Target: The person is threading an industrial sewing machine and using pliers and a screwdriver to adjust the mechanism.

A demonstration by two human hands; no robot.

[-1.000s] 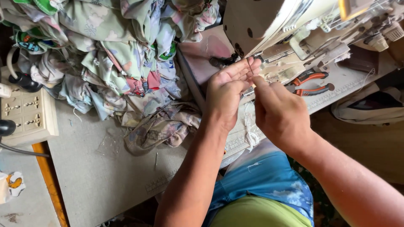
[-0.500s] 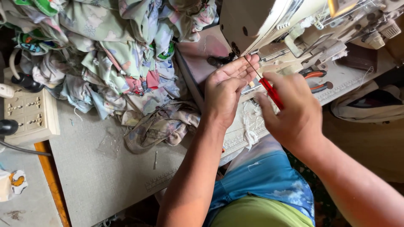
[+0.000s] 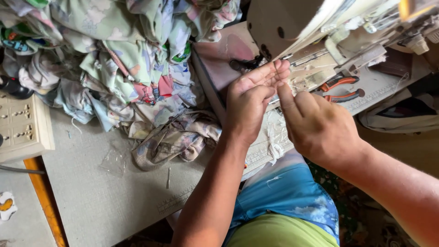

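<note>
My left hand point(image 3: 250, 103) reaches up to the needle area of a cream sewing machine point(image 3: 292, 27). Its fingers are stretched out side by side and their tips touch the machine's underside. My right hand point(image 3: 318, 130) is just to the right of it, its fingertips pinched together and almost touching the left fingertips. Whatever sits between the right fingers is hidden. Pliers with orange handles point(image 3: 340, 89) lie on the machine bed behind my right hand.
A big heap of printed green and patterned cloth point(image 3: 123, 59) covers the grey table point(image 3: 91, 201) at the left. A crumpled piece point(image 3: 176, 139) lies by my left forearm. A cream box with small compartments point(image 3: 20, 126) sits at the far left. My lap in blue shorts point(image 3: 288, 196) is below.
Half a second ago my right hand held a red-handled tool near the needle; the tool no longer shows. Both hands have stayed at the needle area, with my right hand slightly lower.
</note>
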